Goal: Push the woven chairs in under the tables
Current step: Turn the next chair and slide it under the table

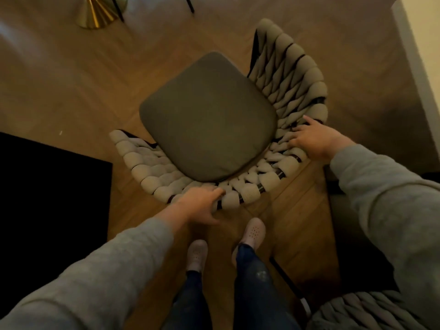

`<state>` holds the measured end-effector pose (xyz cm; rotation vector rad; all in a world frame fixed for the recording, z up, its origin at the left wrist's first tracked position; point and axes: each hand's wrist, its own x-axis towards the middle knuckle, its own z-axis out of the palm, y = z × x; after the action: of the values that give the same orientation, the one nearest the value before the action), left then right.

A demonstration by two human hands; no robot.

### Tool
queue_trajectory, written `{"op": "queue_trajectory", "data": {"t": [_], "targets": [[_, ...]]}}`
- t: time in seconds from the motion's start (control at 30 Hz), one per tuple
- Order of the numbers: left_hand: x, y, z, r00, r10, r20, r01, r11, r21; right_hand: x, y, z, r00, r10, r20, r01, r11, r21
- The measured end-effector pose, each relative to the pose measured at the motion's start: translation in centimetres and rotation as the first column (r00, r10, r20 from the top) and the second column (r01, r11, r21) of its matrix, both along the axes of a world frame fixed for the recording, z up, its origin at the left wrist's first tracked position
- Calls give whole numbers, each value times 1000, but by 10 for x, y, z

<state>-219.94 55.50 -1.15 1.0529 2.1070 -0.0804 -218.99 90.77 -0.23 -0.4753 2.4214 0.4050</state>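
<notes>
While hands touch chair rim — floor beyond

chair: chunky woven cloth rope, soft matt
cushion: my smooth matt fabric seat
floor: wood, slight sheen
base: shiny brass-look metal

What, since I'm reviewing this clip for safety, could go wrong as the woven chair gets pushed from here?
The right hand only lies flat on the woven chair while the left hand grips its rim, so the push may swing it sideways. The gold cone base and thin black legs stand ahead; the chair might strike them. A second chair sits close behind at the right.
</notes>
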Motion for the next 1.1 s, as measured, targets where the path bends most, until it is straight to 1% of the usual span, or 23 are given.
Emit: {"op": "queue_trajectory", "data": {"t": [0.1,0.2,0.27,0.37,0.5,0.67,0.83,0.97,1.03,1.1], "targets": [[20,29,-8,991,134,-18,-131,986,98,0,-4,-3,999,30,-16,-29,999,21],[26,32,-12,987,115,-113,-100,987,125,6,-7,-1,999,27,-28,-27,999,23],[28,22,-13,990,72,-124,-57,991,124,15,-15,-1,998,6,-56,-5,1000,1],[34,-1,-13,993,-2,-122,15,995,103,41,-38,-3,998,-56,-43,55,998,-29],[44,-44,-11,991,-83,-100,93,990,101,88,-84,-3,982,-180,-48,177,982,-69],[50,-100,-10,964,-254,-80,261,959,109,148,-157,1,934,-354,-49,352,935,-45],[54,-160,-4,897,-425,-119,438,890,124,206,-246,3,849,-521,-86,519,854,-43],[60,-207,-1,824,-553,-121,564,822,84,252,-318,3,774,-631,-55,629,776,-56],[62,-229,-1,784,-609,-116,618,783,70,269,-352,8,757,-653,-16,650,756,-70],[64,-252,-2,757,-644,-111,652,755,65,286,-383,14,765,-644,16,641,760,-102]]}}
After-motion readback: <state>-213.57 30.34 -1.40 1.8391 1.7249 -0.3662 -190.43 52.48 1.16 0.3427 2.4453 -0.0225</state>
